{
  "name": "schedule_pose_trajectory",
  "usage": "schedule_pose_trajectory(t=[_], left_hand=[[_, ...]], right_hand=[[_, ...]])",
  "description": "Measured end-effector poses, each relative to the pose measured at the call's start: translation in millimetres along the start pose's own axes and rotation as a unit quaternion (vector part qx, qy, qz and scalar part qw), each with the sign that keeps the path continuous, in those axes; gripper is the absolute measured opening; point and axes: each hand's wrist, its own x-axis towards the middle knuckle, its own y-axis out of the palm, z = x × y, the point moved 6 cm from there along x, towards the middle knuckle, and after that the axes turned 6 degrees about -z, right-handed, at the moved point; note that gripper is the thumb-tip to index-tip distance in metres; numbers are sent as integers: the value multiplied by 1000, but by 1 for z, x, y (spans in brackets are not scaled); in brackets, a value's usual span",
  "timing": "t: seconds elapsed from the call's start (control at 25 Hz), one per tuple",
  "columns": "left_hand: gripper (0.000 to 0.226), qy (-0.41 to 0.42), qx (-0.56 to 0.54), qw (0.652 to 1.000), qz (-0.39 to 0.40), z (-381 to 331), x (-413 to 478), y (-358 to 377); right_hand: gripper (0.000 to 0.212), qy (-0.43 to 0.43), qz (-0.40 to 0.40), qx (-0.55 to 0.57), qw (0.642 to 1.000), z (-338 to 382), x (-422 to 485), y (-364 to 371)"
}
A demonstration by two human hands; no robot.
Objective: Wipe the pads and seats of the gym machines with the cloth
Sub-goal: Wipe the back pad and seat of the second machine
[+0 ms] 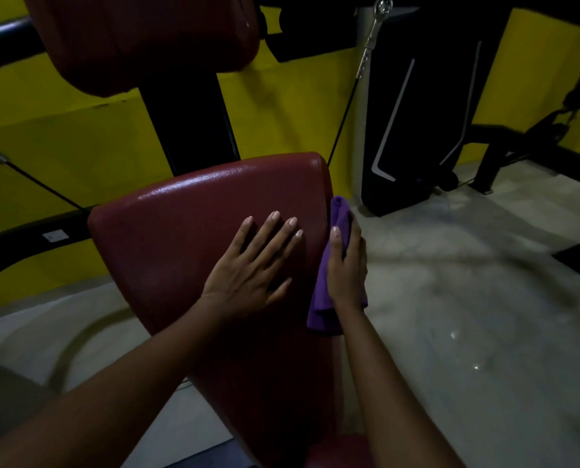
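Pressing flat left hand (248, 265) on glossy maroon pad (180, 231); right hand (347, 268) grips purple cloth (319, 309).

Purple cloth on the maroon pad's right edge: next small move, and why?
Probably slide the right hand with the purple cloth toward the near end, along the right edge of the maroon pad. The cloth is pressed against the far half of that edge, the nearer stretch lies uncovered, and the left hand lies flat on top, seemingly steadying the pad.

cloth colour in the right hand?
Purple. The cloth, gripped by the right hand, shows clearly in the head view against the dark red pad.
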Motion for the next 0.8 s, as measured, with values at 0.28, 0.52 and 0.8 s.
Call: schedule_pose_trajectory(t=[0.28, 0.52, 0.8], left_hand=[[63, 1, -53, 998, -15, -83, -67, 28], [60, 81, 14, 996, -21, -117, -108, 47], [66, 32, -26, 999, -2, -123, -114, 48]], right_hand=[[97, 23, -9, 13, 1000, -80, -55, 1], [117, 106, 7, -30, 994, -184, -127, 2], [57, 175, 101, -52, 978, -207, -141, -9]])
